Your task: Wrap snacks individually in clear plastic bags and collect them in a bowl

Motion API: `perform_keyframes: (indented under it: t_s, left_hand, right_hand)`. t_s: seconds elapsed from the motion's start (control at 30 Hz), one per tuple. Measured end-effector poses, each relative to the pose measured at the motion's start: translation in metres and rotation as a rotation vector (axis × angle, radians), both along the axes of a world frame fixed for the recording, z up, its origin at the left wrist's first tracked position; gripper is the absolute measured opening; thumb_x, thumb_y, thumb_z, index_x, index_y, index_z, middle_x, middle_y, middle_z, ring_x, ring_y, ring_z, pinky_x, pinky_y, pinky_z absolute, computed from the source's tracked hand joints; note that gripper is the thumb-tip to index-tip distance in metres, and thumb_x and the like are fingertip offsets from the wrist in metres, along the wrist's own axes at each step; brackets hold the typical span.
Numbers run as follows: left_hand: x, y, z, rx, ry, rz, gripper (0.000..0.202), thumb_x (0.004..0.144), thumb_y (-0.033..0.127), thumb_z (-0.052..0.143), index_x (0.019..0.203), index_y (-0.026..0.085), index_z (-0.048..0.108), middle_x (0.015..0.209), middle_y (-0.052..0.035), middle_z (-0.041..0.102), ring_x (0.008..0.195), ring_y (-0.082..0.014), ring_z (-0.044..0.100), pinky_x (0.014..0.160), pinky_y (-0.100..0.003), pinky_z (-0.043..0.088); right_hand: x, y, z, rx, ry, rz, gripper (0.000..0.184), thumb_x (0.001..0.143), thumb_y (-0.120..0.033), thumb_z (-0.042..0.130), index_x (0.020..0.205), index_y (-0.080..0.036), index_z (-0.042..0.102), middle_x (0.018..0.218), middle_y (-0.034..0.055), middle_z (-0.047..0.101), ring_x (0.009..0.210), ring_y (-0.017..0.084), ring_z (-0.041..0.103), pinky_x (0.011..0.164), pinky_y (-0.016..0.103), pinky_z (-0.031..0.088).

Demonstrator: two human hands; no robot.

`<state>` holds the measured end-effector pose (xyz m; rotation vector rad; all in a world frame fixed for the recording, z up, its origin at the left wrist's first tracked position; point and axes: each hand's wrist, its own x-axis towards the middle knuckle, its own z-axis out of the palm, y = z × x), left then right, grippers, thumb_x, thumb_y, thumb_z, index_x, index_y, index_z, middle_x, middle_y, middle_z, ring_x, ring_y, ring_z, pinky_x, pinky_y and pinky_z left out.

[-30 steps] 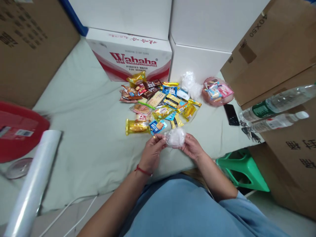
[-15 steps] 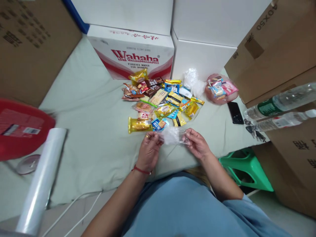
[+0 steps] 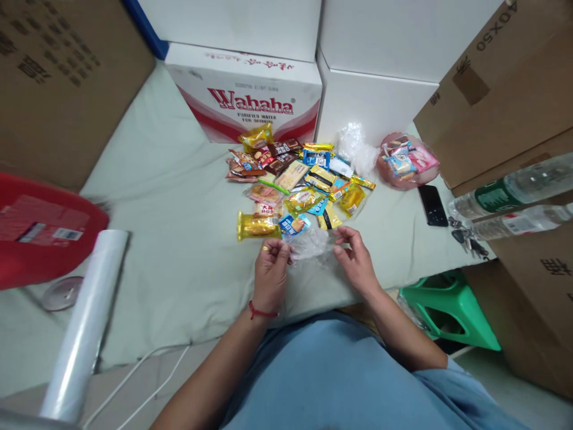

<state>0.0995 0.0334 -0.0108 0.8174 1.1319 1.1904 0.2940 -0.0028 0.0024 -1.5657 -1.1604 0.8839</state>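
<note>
A crumpled clear plastic bag point(image 3: 311, 243) hangs from the fingers of my left hand point(image 3: 271, 269), which pinches its left edge. My right hand point(image 3: 357, 263) is just right of the bag, its thumb and fingers apart; no plastic shows clearly between them. Right beyond my hands lies a pile of wrapped snacks, with a yellow-wrapped cake point(image 3: 258, 226) and a blue snack packet point(image 3: 294, 225) at its near side. More wrapped cakes point(image 3: 304, 200) and brown packets point(image 3: 281, 163) lie farther back.
Behind the snacks stand a Wahaha water carton point(image 3: 250, 98) and crumpled clear plastic point(image 3: 357, 148). A pink bowl point(image 3: 405, 179) with packets, a phone point(image 3: 433, 205), keys point(image 3: 468, 240) and plastic bottles point(image 3: 514, 188) are on the right. A plastic film roll point(image 3: 87, 322) lies left; a green stool point(image 3: 452, 310) stands below.
My right hand has let go of the bag's right edge and its fingers have spread. The bag now hangs from my left hand alone. The view has shifted slightly.
</note>
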Motion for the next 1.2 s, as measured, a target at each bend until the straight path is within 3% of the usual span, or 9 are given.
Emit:
perform_keyframes:
  t_s: [0.07,0.27,0.43,0.53,0.67,0.87,1.07,1.13,1.2]
  left_hand:
    - [-0.001,-0.003,0.003,0.035,0.046,-0.013,0.045,0.082,0.060,0.079,0.091,0.024,0.055,0.079,0.0026,0.064,0.070,-0.0130,0.055,0.068,-0.026,0.045]
    - [-0.009,0.000,-0.005,0.038,0.041,0.190,0.043,0.087,0.061,0.074,0.094,0.025,0.050,0.072,0.0070,0.057,0.060,-0.0106,0.049,0.058,-0.024,0.039]
    - [-0.014,0.008,-0.018,0.039,0.044,0.377,0.050,0.083,0.064,0.077,0.092,0.024,0.047,0.067,0.0082,0.055,0.054,-0.0094,0.045,0.051,-0.022,0.034]
    - [-0.012,0.006,-0.020,0.075,0.052,0.357,0.050,0.084,0.065,0.076,0.093,0.024,0.048,0.067,0.0083,0.055,0.053,-0.0089,0.045,0.050,-0.022,0.035]
    - [-0.009,-0.002,-0.016,0.105,0.068,0.311,0.046,0.084,0.061,0.078,0.093,0.022,0.054,0.071,0.0065,0.057,0.058,-0.0088,0.049,0.055,-0.021,0.040]
    - [-0.021,-0.017,-0.001,0.175,-0.138,-0.054,0.046,0.096,0.065,0.058,0.098,0.020,0.067,0.081,-0.0037,0.071,0.064,-0.0146,0.062,0.060,-0.027,0.048]
    - [-0.027,-0.027,0.013,0.367,0.267,-0.739,0.031,0.098,0.047,0.062,0.107,0.023,0.080,0.139,-0.0156,0.070,0.111,-0.0264,0.072,0.090,-0.039,0.057]
    - [-0.026,-0.029,0.015,0.342,0.327,-0.722,0.038,0.101,0.050,0.056,0.090,0.022,0.080,0.132,-0.0147,0.074,0.112,-0.0260,0.072,0.094,-0.039,0.057]
    - [-0.025,-0.028,0.018,0.236,0.330,-0.572,0.047,0.100,0.056,0.054,0.079,0.020,0.074,0.114,-0.0129,0.078,0.088,-0.0201,0.073,0.082,-0.034,0.057]
  right_hand:
    - [-0.006,0.012,-0.002,-0.063,0.003,0.044,0.062,0.079,-0.052,0.083,0.130,-0.025,0.061,0.123,0.0076,0.067,0.083,0.017,0.058,0.071,0.031,0.052]
    - [-0.006,0.037,-0.005,-0.186,0.259,0.114,0.037,0.079,-0.054,0.079,0.091,-0.020,0.071,0.065,-0.0053,0.054,0.055,0.010,0.039,0.053,0.024,0.031]
    - [0.000,0.023,-0.006,-0.246,0.408,-0.028,0.041,0.076,-0.058,0.079,0.088,-0.021,0.065,0.069,-0.0043,0.059,0.050,0.008,0.034,0.047,0.024,0.026]
    - [-0.005,0.012,-0.007,-0.191,0.186,-0.047,0.040,0.086,-0.062,0.068,0.087,-0.022,0.064,0.070,-0.0028,0.058,0.055,0.012,0.041,0.051,0.026,0.033]
    - [-0.020,0.010,-0.009,-0.116,-0.088,0.060,0.046,0.081,-0.053,0.075,0.113,-0.023,0.066,0.099,0.0022,0.070,0.062,0.013,0.050,0.062,0.029,0.044]
    - [-0.016,0.027,-0.022,-0.105,0.023,-0.021,0.024,0.085,-0.045,0.066,0.091,-0.023,0.070,0.078,0.0005,0.068,0.064,0.016,0.053,0.063,0.029,0.045]
    - [-0.008,0.028,-0.020,-0.242,0.548,-0.096,0.039,0.068,-0.049,0.086,0.090,-0.023,0.068,0.080,-0.0006,0.071,0.060,0.013,0.053,0.056,0.025,0.042]
    - [-0.008,0.028,-0.017,-0.265,0.596,-0.106,0.042,0.066,-0.049,0.089,0.091,-0.022,0.068,0.081,0.0000,0.073,0.059,0.012,0.052,0.056,0.024,0.041]
    - [-0.009,0.028,-0.013,-0.260,0.562,-0.114,0.043,0.067,-0.051,0.089,0.092,-0.022,0.068,0.079,-0.0003,0.072,0.056,0.011,0.048,0.052,0.024,0.037]
